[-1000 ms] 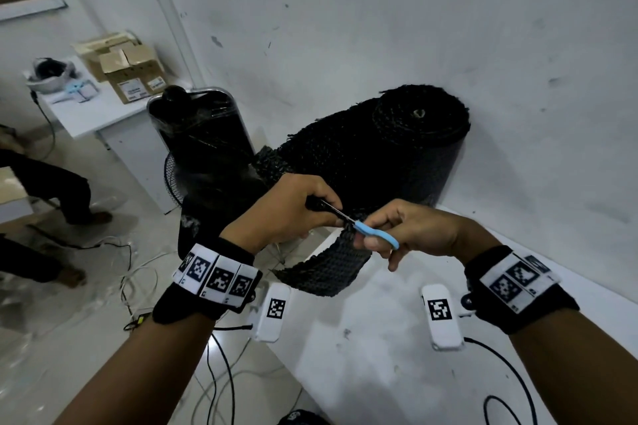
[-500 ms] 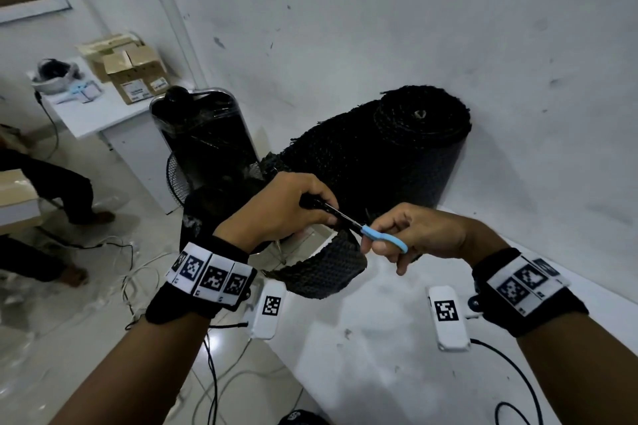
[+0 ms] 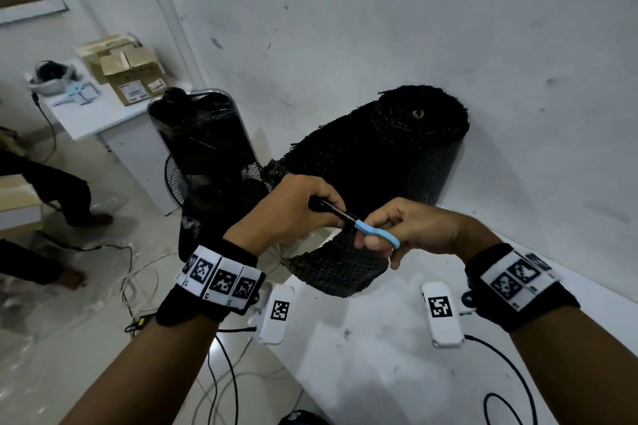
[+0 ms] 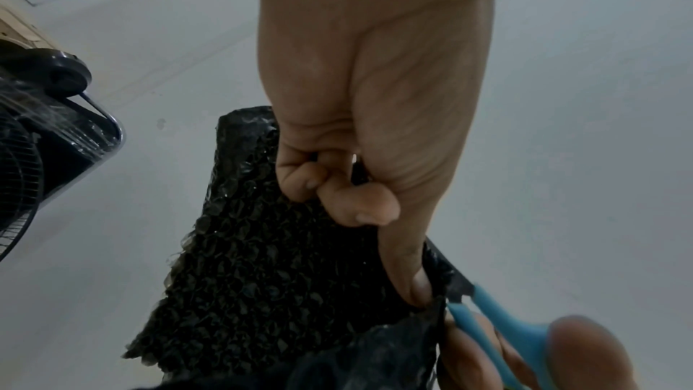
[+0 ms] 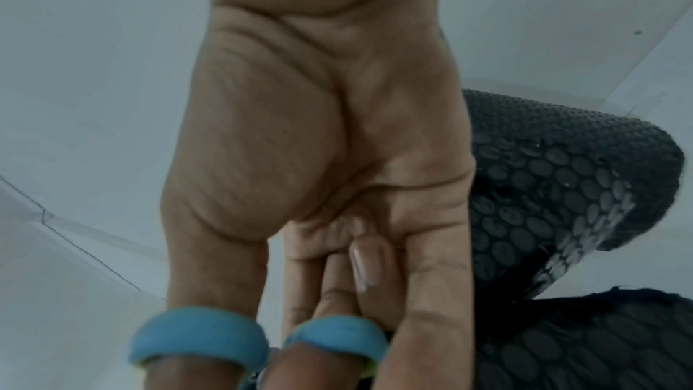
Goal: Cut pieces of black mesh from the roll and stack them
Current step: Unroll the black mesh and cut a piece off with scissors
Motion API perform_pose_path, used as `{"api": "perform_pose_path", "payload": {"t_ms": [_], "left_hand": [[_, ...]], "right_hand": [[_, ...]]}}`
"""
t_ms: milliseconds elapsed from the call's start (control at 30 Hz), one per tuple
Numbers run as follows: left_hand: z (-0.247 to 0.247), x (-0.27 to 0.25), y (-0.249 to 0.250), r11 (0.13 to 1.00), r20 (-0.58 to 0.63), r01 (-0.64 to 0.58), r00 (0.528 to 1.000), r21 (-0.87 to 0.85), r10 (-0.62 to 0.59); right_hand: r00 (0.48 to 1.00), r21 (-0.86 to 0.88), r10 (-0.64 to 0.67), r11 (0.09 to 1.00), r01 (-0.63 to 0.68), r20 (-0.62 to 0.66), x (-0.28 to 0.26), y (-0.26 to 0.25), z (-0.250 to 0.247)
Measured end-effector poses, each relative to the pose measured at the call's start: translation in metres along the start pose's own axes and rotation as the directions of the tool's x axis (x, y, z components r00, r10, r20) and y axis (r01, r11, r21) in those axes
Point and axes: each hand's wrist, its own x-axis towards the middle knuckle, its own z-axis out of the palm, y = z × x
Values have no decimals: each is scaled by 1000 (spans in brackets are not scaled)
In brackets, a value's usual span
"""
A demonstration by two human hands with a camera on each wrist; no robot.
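From the head view, the roll (image 3: 414,145) of black mesh stands upright on the white table (image 3: 397,355), against the wall (image 3: 379,28). A loose strip (image 3: 338,269) of mesh runs from it toward the person and hangs over the table's edge. The left hand (image 3: 290,210) grips the strip's top edge, fingers curled round it. The right hand (image 3: 411,228) holds blue-handled scissors (image 3: 366,228), whose blades reach toward the left fist. A fan (image 3: 203,145) stands on the floor to the left

From the left wrist, the left hand (image 4: 360,129) has fingers folded over the mesh edge, thumb pressed along it; the scissors (image 4: 499,322) bite into the strip (image 4: 262,292) just beyond the thumb

From the right wrist, thumb and a finger of the right hand (image 5: 319,159) pass through the scissors' (image 5: 258,337) loops; the roll (image 5: 555,189) stands beside it
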Motion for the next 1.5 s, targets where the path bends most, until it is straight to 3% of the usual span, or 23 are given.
{"api": "perform_pose_path", "payload": {"t_ms": [567,733,1000,1167,1500], "left_hand": [[-4,-1,-8,998,4,45,999,-43,-45],[1,0,-2,999,54,23,998,-22,-22],[4,1,1,1000,40,0,999,-27,2],[-12,2,-12,1000,-30,-28,999,11,29],[-5,2,-9,1000,17,-17,1000,-14,17]], "right_hand": [[1000,-6,6,1000,-6,22,-2,1,-2],[1000,-11,13,1000,-13,24,1,1,-3],[1000,-5,10,1000,-10,22,2,-1,-1],[1000,-16,29,999,-29,12,-3,5,-6],[998,-18,32,999,-31,52,-4,-1,-3]]}}
